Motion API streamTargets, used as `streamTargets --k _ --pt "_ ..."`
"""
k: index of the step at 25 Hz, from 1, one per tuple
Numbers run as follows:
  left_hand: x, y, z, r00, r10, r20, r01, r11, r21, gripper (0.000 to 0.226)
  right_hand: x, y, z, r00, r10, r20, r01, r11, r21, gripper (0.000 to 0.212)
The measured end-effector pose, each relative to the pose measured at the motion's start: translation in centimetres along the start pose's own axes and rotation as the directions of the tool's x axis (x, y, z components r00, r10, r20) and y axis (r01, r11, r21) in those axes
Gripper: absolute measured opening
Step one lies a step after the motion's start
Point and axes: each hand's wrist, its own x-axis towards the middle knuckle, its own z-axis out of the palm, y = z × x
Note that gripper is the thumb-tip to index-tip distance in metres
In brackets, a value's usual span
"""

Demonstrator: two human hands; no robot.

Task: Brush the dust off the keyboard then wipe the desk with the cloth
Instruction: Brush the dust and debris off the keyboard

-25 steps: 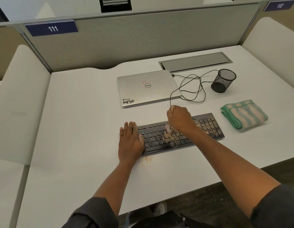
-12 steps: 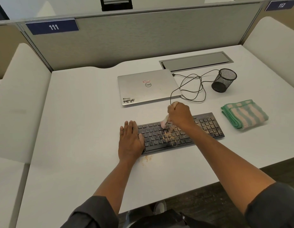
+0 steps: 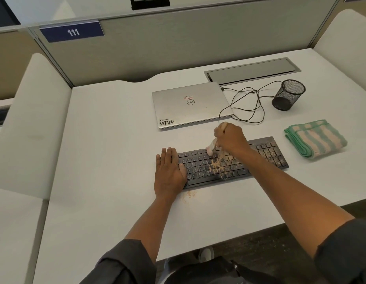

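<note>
Two hands | left hand [image 3: 169,173] flat on keyboard [image 3: 266,153] | right hand [image 3: 231,138] grips brush [image 3: 211,148]

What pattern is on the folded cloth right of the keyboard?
Green and beige stripes on the cloth, seen best in the head view.

1. The keyboard [image 3: 237,160] is black, speckled with tan dust across its middle and right keys.
2. The brush [image 3: 211,148] shows pale pink and white.
3. The cloth [image 3: 315,138] has green and cream stripes.
4. The desk [image 3: 108,140] is plain white, with a small tan dust patch [image 3: 189,195] at the keyboard's front edge.
5. The laptop [image 3: 190,104] is silver, with a red-and-white sticker and a black-and-white one.
6. The mesh cup [image 3: 288,94] and cable [image 3: 245,105] are black.
7. The sign [image 3: 72,32] is dark blue with white numerals.
8. Both sleeves [image 3: 124,263] are dark grey.
</note>
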Motion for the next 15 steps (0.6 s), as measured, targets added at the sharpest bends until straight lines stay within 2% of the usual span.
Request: streamTargets --k 2,4,5,8,12,15 --pt "0.0 0.0 0.0 1.000 0.001 -0.001 -0.001 1.000 0.001 0.073 -0.2 0.4 0.3 1.000 -0.006 -0.023 0.005 0.998 -0.062 0.033" --pt "0.0 0.0 0.1 1.000 -0.001 -0.008 0.001 1.000 0.001 0.074 -0.5 0.7 0.1 0.993 -0.041 -0.115 0.024 0.989 -0.147 0.033" --pt "0.0 0.0 0.1 1.000 -0.002 -0.007 0.002 1.000 0.001 0.074 -0.5 0.9 0.0 0.989 -0.061 -0.135 0.042 0.990 -0.134 0.033" --pt "0.0 0.1 0.0 1.000 0.002 -0.007 -0.002 1.000 0.004 0.075 -0.8 1.0 -0.1 0.994 -0.088 -0.061 0.084 0.995 -0.060 0.030" --pt "0.0 0.1 0.0 1.000 0.002 -0.007 -0.002 1.000 -0.006 0.075 -1.1 1.1 -0.2 0.995 -0.071 0.075 0.084 0.980 -0.181 0.033" --pt "0.0 0.1 0.0 1.000 0.006 -0.013 -0.006 1.000 -0.005 0.075 -1.0 0.6 -0.8 0.995 -0.091 0.033 0.095 0.984 -0.151 0.033"
